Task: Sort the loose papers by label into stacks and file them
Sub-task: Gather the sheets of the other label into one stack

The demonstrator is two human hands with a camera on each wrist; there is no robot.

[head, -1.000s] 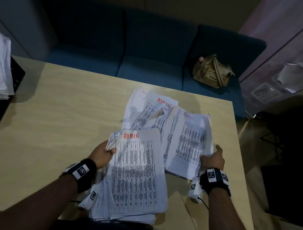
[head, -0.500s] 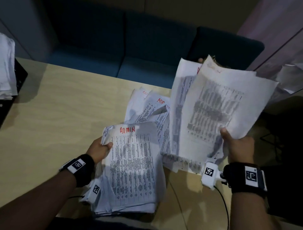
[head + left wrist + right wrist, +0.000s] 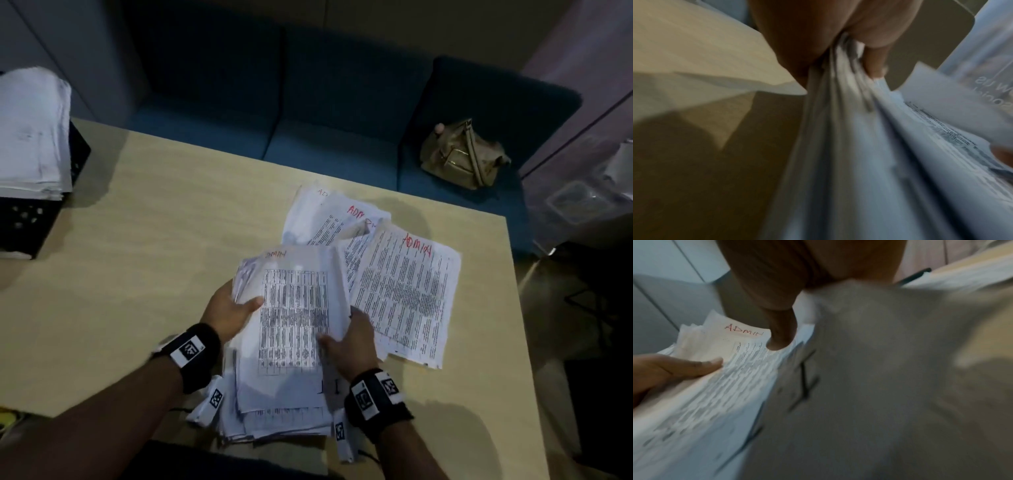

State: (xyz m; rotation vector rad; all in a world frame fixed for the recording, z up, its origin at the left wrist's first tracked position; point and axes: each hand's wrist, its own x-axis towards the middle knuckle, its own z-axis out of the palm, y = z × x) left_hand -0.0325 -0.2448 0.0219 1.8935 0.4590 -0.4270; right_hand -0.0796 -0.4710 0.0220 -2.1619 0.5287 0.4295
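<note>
Hands (image 3: 291,318) gripping paper stack (image 3: 294,308); "ADMIN" legible only wrist-side.

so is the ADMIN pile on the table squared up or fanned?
Fanned. The ADMIN sheets overlap at different angles, corners sticking out.

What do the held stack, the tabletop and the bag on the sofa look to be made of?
Held stack: thin printed paper, matte; its edges curl and fan in the left hand.
Tabletop: pale wood-look surface, probably laminate, with faint grain and a dull sheen.
Bag: tan, likely leather or imitation, slumped and slightly glossy.
</note>
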